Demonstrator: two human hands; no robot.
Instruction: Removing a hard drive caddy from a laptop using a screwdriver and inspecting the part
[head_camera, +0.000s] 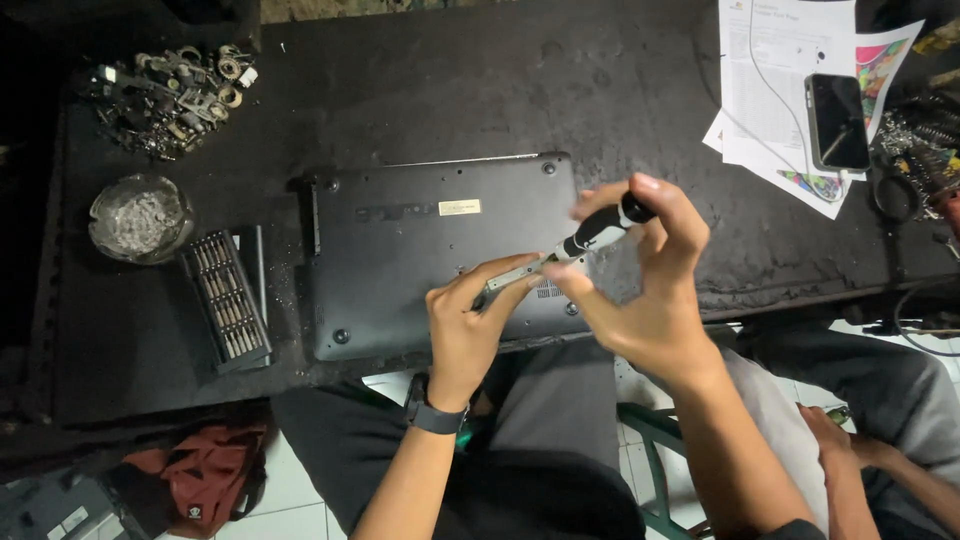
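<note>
Screwdriver (600, 233) slanting up-right over laptop (400, 260); gripped by right hand (650, 290), tip pinched by left hand (465, 320).

A small pale rectangular label (459, 207) sits on the laptop's underside; a dark phone screen (838, 121) lies on papers.

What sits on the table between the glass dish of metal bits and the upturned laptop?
In the head view, an open screwdriver bit case lies between the glass dish and the upturned laptop, its rows of bits showing; the table around it is dark.
</note>
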